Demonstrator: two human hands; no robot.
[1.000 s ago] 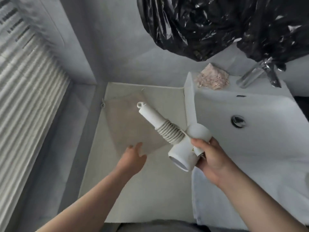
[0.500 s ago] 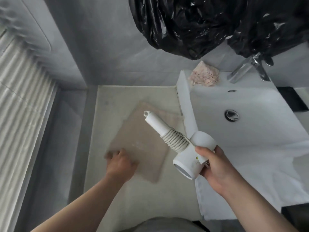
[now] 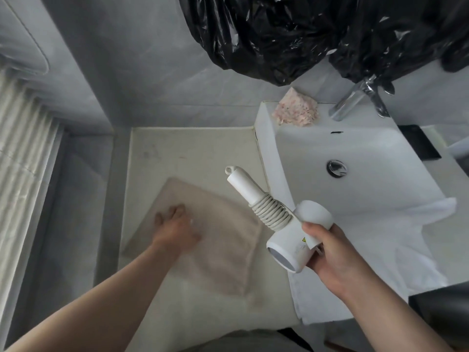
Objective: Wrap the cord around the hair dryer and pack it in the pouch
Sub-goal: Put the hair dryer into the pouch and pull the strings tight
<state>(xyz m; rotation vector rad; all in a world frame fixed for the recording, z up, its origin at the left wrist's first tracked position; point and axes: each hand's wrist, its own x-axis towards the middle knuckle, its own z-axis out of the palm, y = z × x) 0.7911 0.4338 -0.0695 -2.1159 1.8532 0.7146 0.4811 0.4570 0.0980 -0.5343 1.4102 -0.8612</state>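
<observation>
Overhead, the head camera looked down on a pale cream stone surface (image 3: 193, 153) that abutted the left wall of a white rectangular ceramic sink (image 3: 269, 158). Left of the sink, a flat beige fabric pouch (image 3: 228, 250) lay on that surface, turned at an angle. The left hand (image 3: 175, 229) rested on the pouch's upper left part, fingers spread and pressed down on the cloth; whether it pinched any fabric could not be told. Just in front of the sink's left front corner, the right hand (image 3: 332, 255) was closed around the barrel of a white plastic hair dryer (image 3: 286, 232), held in the air above the surface. Its handle pointed up and away toward the sink's left wall, with a small hanging loop at the tip. A pale grey cord (image 3: 270, 212) sat wound in tight coils around the handle's base. A white cloth (image 3: 380, 250) draped over the sink's front edge. On the sink's back ledge lay a pinkish sponge-like lump (image 3: 297, 110), beside a chrome tap (image 3: 355, 100). Black plastic sheeting (image 3: 291, 34) hung above the sink.
</observation>
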